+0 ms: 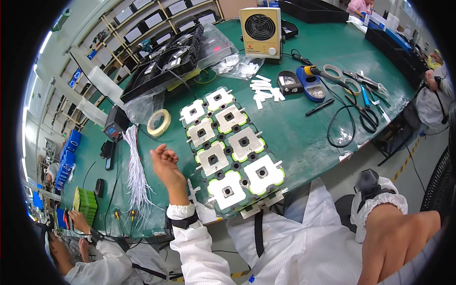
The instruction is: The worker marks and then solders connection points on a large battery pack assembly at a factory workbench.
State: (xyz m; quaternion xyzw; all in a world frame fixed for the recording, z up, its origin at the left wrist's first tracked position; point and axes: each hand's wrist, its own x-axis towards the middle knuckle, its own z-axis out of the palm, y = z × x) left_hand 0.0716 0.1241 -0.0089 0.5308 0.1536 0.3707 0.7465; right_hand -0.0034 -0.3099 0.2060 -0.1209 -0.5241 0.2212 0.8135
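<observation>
A battery module point(228, 147) lies on the green bench in front of me. It is a black cell holder with two columns of white and pale grey square plates, each with a hole in its middle and bright green edging around the cells. Beside its left edge rests my left hand point(167, 172), palm side up, fingers loosely curled and a little apart, with nothing seen in them. My right hand point(401, 244) is raised close to the camera at the lower right, away from the bench. Its back shows, and its fingers are hidden.
A yellow tape roll point(158, 122) and a white wire bundle point(137, 166) lie left. Behind stand a fan point(261, 32) and a black tray point(166, 61). White strips point(266, 89), a soldering iron stand point(311, 84) and scissors point(365, 114) lie right. A co-worker's hand point(80, 222) touches a green battery pack.
</observation>
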